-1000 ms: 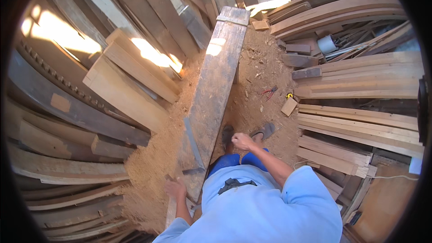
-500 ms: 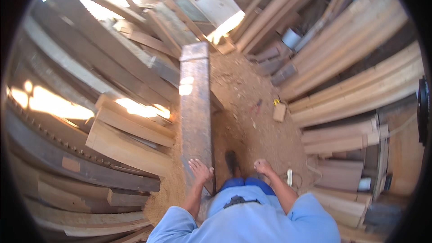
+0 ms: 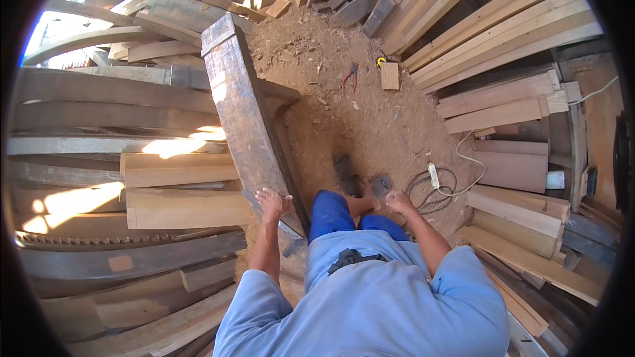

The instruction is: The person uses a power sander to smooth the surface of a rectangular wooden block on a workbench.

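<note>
A long, worn wooden bench [image 3: 235,92] runs away from me on the left. My left hand [image 3: 272,205] is at its near end, fingers spread and nothing in its grip; whether the palm presses on the wood I cannot tell. Beside that hand, partly hidden, a bluish-grey strip [image 3: 289,230] shows at the bench's near end. My right hand [image 3: 399,201] hangs in front of my right thigh, curled into a loose fist, with no object visible in it. Below it on the ground are my feet, near dark footwear [image 3: 381,186].
Stacked boards [image 3: 182,208] crowd the left; long planks [image 3: 509,33] and shorter boards [image 3: 509,165] line the right. On the sawdust-covered ground lie red-handled pliers [image 3: 350,78], a small wood block [image 3: 390,76], a yellow object [image 3: 381,61] and a white power strip [image 3: 433,176] with its cable.
My view has turned and shifted, so the bench now slants and the pliers and block appear higher. More of my legs and footwear shows. The left hand stays at the bench; the right stays curled.
</note>
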`<state>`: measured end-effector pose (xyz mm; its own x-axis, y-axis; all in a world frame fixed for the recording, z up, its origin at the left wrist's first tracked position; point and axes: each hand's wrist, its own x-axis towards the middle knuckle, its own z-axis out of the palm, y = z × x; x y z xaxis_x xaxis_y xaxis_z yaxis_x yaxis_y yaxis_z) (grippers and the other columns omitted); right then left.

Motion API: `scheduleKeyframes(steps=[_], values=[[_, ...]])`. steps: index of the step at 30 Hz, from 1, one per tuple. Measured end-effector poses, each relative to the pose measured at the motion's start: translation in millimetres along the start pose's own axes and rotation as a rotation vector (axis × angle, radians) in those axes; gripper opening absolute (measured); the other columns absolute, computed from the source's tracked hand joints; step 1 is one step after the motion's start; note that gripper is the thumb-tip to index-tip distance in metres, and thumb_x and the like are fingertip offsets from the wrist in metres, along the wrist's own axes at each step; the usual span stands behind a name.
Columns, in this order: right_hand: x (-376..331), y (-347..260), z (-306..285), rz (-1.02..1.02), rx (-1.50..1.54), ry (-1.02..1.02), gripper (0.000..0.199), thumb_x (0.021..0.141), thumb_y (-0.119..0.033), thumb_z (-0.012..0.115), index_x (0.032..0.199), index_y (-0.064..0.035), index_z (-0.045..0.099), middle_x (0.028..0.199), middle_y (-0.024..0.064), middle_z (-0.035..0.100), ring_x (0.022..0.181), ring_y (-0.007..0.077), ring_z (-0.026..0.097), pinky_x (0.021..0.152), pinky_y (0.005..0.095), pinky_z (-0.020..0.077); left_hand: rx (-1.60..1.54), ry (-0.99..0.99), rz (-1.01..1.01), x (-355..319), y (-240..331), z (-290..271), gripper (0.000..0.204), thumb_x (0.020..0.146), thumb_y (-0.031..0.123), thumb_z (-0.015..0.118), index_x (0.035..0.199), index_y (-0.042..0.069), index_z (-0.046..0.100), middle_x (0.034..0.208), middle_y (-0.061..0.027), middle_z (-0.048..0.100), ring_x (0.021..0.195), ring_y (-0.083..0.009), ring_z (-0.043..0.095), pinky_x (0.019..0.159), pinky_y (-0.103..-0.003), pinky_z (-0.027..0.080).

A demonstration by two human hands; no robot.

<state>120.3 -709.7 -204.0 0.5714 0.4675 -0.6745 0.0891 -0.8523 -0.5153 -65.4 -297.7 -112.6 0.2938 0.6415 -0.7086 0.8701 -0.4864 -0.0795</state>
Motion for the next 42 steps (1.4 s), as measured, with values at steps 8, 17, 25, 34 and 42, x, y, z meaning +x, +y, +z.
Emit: scheduleKeyframes(steps=[8, 17, 25, 34, 42], values=[[15.7, 18.0, -6.4, 0.073, 0.238, -0.03, 0.023, 0.089, -0.019, 0.053, 0.085, -0.0023, 0.069, 0.073, 0.0119, 0.069, 0.061, 0.0208, 0.065, 0.057, 0.0369, 0.0507, -0.003, 0.012, -0.027, 9.4, -6.6, 9.0, 0.12, 0.08, 0.053, 0.075, 0.146, -0.021, 0.007, 0.149, -0.0478, 0.009, 0.143, -0.0596, 0.009, 0.118, -0.058, 0.016], [-4.2, 33.3, -0.9, 0.131, 0.283, 0.002, 0.023, 0.091, -0.019, 0.054, 0.088, -0.0021, 0.069, 0.074, 0.0085, 0.069, 0.06, 0.0178, 0.064, 0.058, 0.034, 0.0511, 0.026, -0.059, -0.056, 16.6, -6.2, 3.0, 0.125, 0.077, 0.057, 0.075, 0.148, -0.017, 0.004, 0.152, -0.0448, 0.007, 0.144, -0.0571, 0.007, 0.119, -0.057, 0.015], [-32.5, 115.8, 42.0, 0.125, 0.363, 0.075, 0.021, 0.087, -0.016, 0.054, 0.089, -0.0017, 0.07, 0.076, 0.01, 0.069, 0.063, 0.0189, 0.065, 0.058, 0.0339, 0.0512, 0.061, -0.072, -0.082, 13.5, 3.3, 0.0, 0.124, 0.078, 0.059, 0.074, 0.148, -0.016, 0.004, 0.154, -0.0426, 0.006, 0.146, -0.0548, 0.005, 0.12, -0.055, 0.012], [9.6, 148.7, 37.2, -0.347, 0.113, 0.209, 0.015, 0.081, -0.017, 0.065, 0.082, -0.0024, 0.07, 0.077, 0.0116, 0.069, 0.064, 0.0231, 0.066, 0.06, 0.0378, 0.0527, 0.014, -0.039, -0.052, 14.7, 8.9, 9.0, 0.12, 0.082, 0.057, 0.071, 0.148, -0.017, 0.003, 0.153, -0.0438, 0.006, 0.145, -0.0553, 0.005, 0.12, -0.056, 0.013], [56.8, 38.0, -35.6, 0.013, 0.008, 0.082, 0.016, 0.079, -0.021, 0.068, 0.081, -0.0053, 0.071, 0.085, 0.0137, 0.071, 0.074, 0.0276, 0.068, 0.067, 0.0382, 0.0549, -0.029, 0.025, -0.041, -0.1, -14.8, 6.7, 0.117, 0.082, 0.056, 0.07, 0.148, -0.018, 0.006, 0.152, -0.0453, 0.007, 0.144, -0.0575, 0.007, 0.118, -0.058, 0.015]])
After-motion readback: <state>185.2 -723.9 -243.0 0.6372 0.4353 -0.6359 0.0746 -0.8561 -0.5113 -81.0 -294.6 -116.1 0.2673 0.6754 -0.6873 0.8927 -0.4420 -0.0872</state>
